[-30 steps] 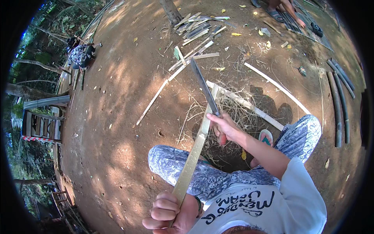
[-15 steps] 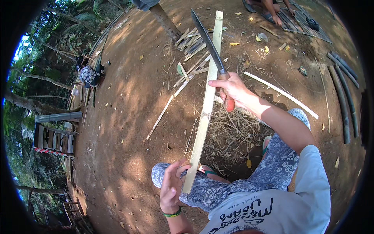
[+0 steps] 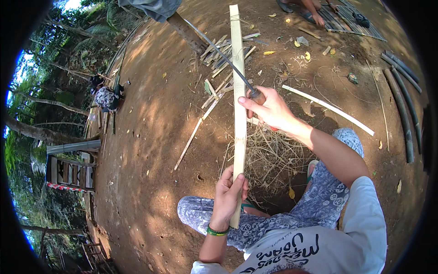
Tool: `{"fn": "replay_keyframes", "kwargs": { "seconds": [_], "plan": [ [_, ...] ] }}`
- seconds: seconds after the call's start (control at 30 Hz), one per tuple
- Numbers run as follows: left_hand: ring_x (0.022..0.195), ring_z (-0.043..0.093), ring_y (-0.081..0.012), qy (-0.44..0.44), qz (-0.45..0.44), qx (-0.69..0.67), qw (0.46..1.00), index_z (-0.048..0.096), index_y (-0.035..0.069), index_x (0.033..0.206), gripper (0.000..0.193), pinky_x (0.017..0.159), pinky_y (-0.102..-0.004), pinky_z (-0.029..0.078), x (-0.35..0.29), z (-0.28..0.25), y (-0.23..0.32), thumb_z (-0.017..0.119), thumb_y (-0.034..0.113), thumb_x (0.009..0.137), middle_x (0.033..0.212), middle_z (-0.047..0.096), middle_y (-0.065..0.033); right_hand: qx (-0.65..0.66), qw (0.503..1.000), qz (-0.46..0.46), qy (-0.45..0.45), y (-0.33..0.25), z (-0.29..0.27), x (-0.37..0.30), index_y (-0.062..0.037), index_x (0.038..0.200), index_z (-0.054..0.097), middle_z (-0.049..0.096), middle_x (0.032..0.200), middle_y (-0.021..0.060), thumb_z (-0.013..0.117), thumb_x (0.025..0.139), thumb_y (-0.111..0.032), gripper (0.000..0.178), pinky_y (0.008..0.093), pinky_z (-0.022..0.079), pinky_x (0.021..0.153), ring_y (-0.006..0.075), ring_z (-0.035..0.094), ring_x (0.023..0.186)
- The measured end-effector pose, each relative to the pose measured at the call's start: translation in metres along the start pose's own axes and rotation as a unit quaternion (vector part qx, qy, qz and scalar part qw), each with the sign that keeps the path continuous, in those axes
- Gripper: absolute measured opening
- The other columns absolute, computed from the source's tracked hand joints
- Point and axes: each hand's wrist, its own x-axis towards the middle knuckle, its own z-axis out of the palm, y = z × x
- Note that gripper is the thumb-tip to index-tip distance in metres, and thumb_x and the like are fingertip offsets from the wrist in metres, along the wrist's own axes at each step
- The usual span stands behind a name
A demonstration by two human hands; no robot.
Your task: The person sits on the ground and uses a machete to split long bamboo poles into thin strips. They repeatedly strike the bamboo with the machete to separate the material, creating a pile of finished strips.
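A long pale bamboo strip (image 3: 239, 123) stands out in front of me, running from my lap toward the far side. Near its lower end my left hand (image 3: 229, 194) is wrapped round it, thumb on the front face. My right hand (image 3: 268, 109) grips the wooden handle of a machete (image 3: 258, 96). Its dark blade slants up and to the left, seen nearly edge-on, crossing the strip's upper half. Whether the blade touches the strip I cannot tell. The right thumb reaches close to the strip's edge.
Thin shavings (image 3: 273, 155) lie heaped between my feet. Beyond are a pile of split bamboo pieces (image 3: 223, 55), a loose pale strip (image 3: 328, 107) and dark bamboo poles (image 3: 401, 114). Another person's hand (image 3: 318, 19) is at a slatted bamboo panel (image 3: 351, 20); a wooden post (image 3: 187, 34) stands at far left.
My left hand has gone from open beside the strip to closed round its lower end. The strip has swung more upright, its top moving left. The machete has turned, its blade tip shifting left.
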Motion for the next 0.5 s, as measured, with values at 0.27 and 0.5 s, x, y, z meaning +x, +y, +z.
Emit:
{"fn": "replay_keyframes", "kwargs": {
  "seconds": [0.27,0.5],
  "plan": [
    [0.063,0.058,-0.0101,0.028,0.122,-0.029,0.992,0.047,0.004,0.130,0.025,0.055,-0.0224,0.049,0.039,0.027,0.018,0.050,0.013,0.107,0.083,0.059,-0.0028,-0.308,0.933,-0.186,-0.027,0.006,-0.005,-0.032,-0.0051,0.084,0.067,0.057,0.054,0.0098,0.077,0.080,-0.018,0.017,0.0383,0.044,0.049,0.0242,0.058,0.046],
    [0.056,0.045,-0.0063,-0.008,0.109,-0.034,0.993,0.051,0.003,0.122,0.019,0.048,-0.0209,0.040,0.041,0.019,0.015,0.049,0.016,0.108,0.085,0.053,-0.0017,-0.415,0.878,-0.235,-0.051,0.012,0.008,-0.050,-0.0078,0.065,0.059,0.061,0.056,0.0133,0.069,0.068,-0.017,0.014,0.0444,0.048,0.050,0.0336,0.063,0.051]
  ]
}}
